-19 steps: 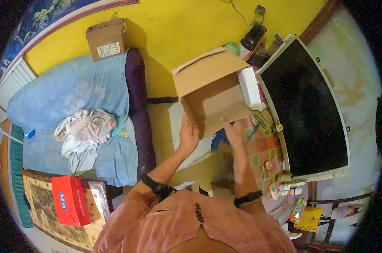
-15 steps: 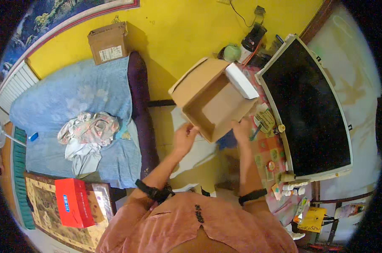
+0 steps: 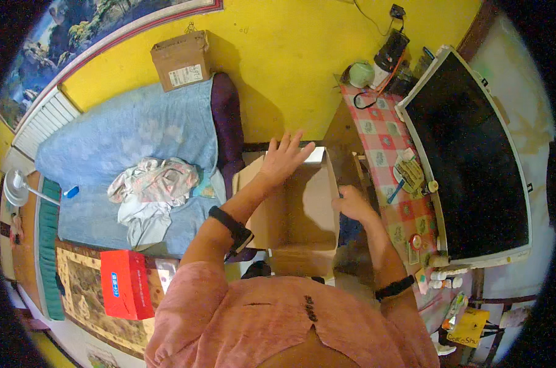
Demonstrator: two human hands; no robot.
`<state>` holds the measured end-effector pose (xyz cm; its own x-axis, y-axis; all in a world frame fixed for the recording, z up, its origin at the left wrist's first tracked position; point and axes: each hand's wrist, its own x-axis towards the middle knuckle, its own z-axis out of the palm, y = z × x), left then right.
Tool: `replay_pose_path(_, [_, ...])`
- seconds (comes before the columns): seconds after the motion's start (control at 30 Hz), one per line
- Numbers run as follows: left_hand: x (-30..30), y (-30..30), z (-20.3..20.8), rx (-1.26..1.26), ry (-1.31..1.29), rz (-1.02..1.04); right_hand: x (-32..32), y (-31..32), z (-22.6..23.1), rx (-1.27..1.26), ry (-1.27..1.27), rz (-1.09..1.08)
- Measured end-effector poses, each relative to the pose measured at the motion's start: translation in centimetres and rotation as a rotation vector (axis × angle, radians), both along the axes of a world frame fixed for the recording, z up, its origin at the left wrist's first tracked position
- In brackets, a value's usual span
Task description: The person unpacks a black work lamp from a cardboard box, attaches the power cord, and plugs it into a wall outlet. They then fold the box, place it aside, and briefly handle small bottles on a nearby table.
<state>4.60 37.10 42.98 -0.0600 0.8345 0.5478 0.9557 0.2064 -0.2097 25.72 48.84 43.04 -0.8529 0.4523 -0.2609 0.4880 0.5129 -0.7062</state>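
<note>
An open brown cardboard box (image 3: 302,214) sits low in front of me, its empty inside facing up. My left hand (image 3: 283,158) is spread flat over the box's far left flap, fingers apart. My right hand (image 3: 353,203) grips the box's right wall at its rim. A black band is on each wrist.
A bed with a blue sheet (image 3: 124,141) lies to the left, with crumpled clothes (image 3: 152,187) and a second cardboard box (image 3: 181,59) on it. A red box (image 3: 126,284) rests near its foot. A checked tabletop (image 3: 388,147) with small items and a large dark screen (image 3: 468,159) stand to the right.
The box was held up high near the screen with both hands under it; now it is lowered and turned open side up, my left hand on the flap and my right on the side wall.
</note>
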Motion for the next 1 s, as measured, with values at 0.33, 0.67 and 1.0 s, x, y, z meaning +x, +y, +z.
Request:
replay_pose_path(0.33, [-4.9,-0.3,4.1,0.019,-0.886,-0.154,1.3,1.3,2.6,0.201,0.003,0.096])
replay_pose_path(0.67, [-4.5,-1.5,2.6,-0.360,-1.247,-0.156,0.4,3.6,1.1,0.039,0.083,0.214])
replay_pose_path(1.0, [-7.4,-1.3,-4.6,-0.672,-0.881,-0.185,0.8,5.0,9.5,0.197,0.223,-0.265])
